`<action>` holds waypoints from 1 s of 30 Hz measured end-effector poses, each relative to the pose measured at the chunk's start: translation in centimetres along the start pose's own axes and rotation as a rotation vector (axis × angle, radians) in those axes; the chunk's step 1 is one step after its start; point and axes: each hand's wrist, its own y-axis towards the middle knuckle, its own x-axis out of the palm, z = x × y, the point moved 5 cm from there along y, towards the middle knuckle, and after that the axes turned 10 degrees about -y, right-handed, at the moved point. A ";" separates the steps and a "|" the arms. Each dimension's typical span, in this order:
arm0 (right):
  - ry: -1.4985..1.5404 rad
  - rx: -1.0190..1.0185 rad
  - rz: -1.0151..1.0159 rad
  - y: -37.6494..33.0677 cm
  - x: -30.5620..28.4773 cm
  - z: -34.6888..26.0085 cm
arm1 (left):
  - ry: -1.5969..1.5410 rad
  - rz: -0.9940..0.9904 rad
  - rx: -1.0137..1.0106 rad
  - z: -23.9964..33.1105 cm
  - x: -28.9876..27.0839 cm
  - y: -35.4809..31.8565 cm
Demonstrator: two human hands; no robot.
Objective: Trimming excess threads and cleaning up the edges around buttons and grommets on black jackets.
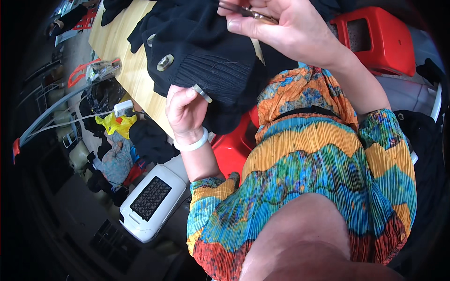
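A black knitted garment [206, 51] with large round metal buttons [165, 62] lies over the edge of a light wooden table [123, 61]. My left hand [184, 110], with a white bangle at the wrist, grips the ribbed hem of the garment from below, thumb next to a small metal piece [202, 93]. My right hand [286, 28] is above the garment near the top edge and holds small scissors [246, 11] with metal blades. A pale tag [258, 50] hangs below that hand.
A red plastic stool [375, 37] stands at the upper right and another red stool [232, 145] below the garment. On the floor at left sit a white heater-like appliance [150, 201], a yellow bag [117, 124] and dark clothes. A clear bag [101, 70] lies on the table edge.
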 end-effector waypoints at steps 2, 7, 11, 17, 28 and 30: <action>0.227 0.171 -0.048 -0.4 0.7 1.0 | -0.019 0.059 -0.010 -0.3 0.4 0.3; -0.012 0.000 -0.168 -1.3 2.6 1.3 | 0.066 0.104 -0.008 -0.4 1.3 0.9; 0.191 -0.042 0.209 -0.5 0.7 2.7 | 0.100 0.161 -0.001 -0.4 1.5 1.1; 0.022 0.334 0.088 -1.2 -0.4 2.6 | 0.140 0.188 -0.011 -0.4 1.2 1.0; -0.144 -0.099 0.140 -3.1 1.7 1.9 | 0.302 0.293 0.071 -1.9 2.6 2.7; 0.069 0.037 0.152 -3.5 2.4 3.1 | 0.289 0.266 0.093 -2.0 2.7 2.8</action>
